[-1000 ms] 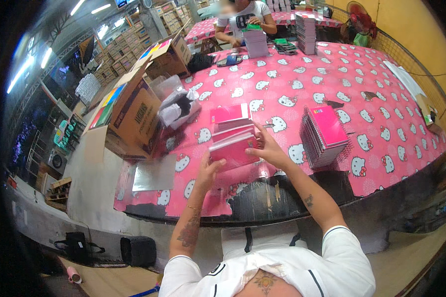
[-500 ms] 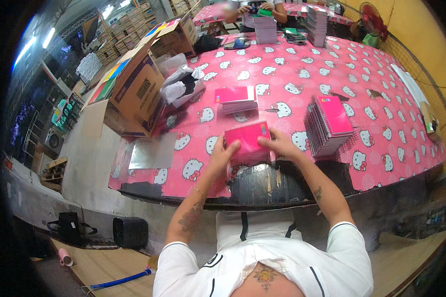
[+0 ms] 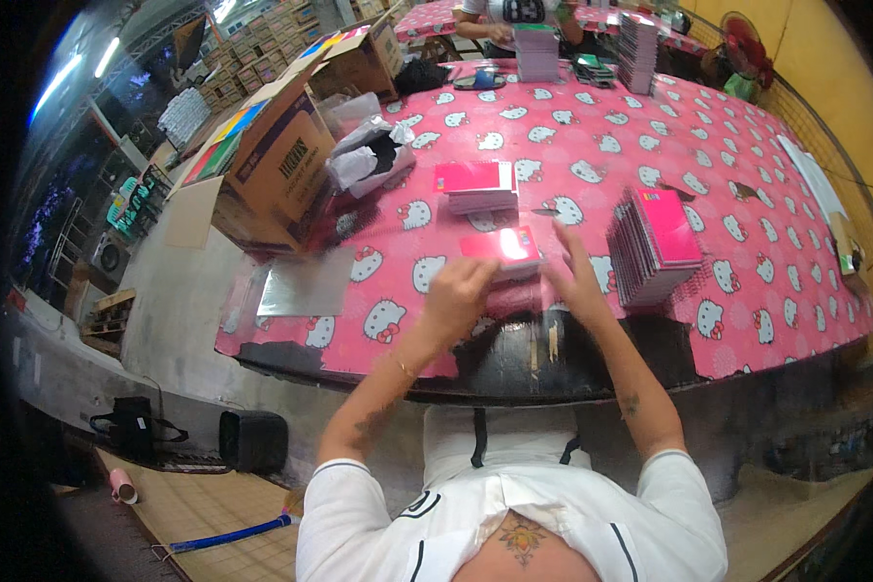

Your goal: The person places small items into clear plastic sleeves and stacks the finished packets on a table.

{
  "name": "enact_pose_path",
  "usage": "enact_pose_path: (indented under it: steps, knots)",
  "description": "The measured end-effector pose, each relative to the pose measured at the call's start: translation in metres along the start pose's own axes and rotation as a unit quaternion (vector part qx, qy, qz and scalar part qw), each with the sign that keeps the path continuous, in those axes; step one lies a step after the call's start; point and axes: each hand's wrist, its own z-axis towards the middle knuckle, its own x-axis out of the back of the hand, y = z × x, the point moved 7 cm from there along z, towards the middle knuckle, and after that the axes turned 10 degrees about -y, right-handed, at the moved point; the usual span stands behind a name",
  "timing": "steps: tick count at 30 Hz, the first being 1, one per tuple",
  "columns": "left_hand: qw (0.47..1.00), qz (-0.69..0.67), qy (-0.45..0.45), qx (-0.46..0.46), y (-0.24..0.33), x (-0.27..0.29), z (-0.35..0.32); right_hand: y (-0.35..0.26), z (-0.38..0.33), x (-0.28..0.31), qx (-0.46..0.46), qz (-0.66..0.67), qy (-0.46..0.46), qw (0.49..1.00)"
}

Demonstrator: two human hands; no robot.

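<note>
A small stack of pink-covered notebooks (image 3: 516, 244) lies before me near the table's front edge, glare on its top cover. At its near left corner, my left hand (image 3: 461, 293) has its fingers bent and bunched against the top notebook; the fingertips are partly hidden. My right hand (image 3: 574, 278) is off the stack's right side, open, thumb and fingers apart and slightly blurred. Just beyond lies another pink notebook stack (image 3: 477, 188). To the right stands a taller stack of spiral-bound pink notebooks (image 3: 655, 250).
Left are open cardboard boxes (image 3: 272, 179), a paper-wrapped black bundle (image 3: 373, 160) and a clear plastic sheet (image 3: 304, 286). The pink patterned cover (image 3: 592, 131) is torn at the front, baring black tabletop (image 3: 514, 364). Across the table, a person (image 3: 524, 12) stands behind notebook stacks.
Both hands have left their two-sided hold on the notebook stack. My right hand has opened away to the right; my left has curled at the near left corner. The view has shifted slightly.
</note>
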Motion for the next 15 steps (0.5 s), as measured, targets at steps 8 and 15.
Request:
enact_pose_path:
  steps: [8,15]
  knots:
    - [0.978,0.043,0.111,0.171,-0.172,-0.001,-0.016,0.023,-0.077,-0.025,-0.045,0.067,-0.071,0.994]
    - [0.975,0.163,0.004,0.148,-0.198,-0.017,-0.038,-0.011,-0.089,-0.033,-0.027,0.136,0.023,0.990]
